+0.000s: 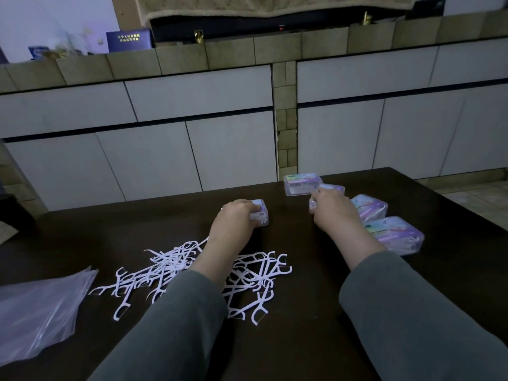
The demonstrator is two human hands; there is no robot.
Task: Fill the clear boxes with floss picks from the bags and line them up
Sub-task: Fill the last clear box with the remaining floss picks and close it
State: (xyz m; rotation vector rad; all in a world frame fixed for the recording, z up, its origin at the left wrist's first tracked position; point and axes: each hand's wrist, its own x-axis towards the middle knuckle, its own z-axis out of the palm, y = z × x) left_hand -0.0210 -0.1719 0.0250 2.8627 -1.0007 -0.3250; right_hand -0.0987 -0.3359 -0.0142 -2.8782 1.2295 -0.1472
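The left hand (pixel 237 219) curls around a small clear box (pixel 259 213) mid-table, while the right hand (pixel 334 207) grips another clear box (pixel 327 192) nearer the far edge. Three filled boxes (pixel 302 184) lie around the right hand toward the right edge. Loose white floss picks (pixel 192 273) sprawl under the left forearm; a plastic bag (pixel 38 306) lies at the dark table's (pixel 302 325) left edge.

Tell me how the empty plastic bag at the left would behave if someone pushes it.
The plastic bag looks thin and crumpled, so it is probably floppy and would fold rather than slide as one piece. It seems very light. Its glossy film may slip on the dark table.
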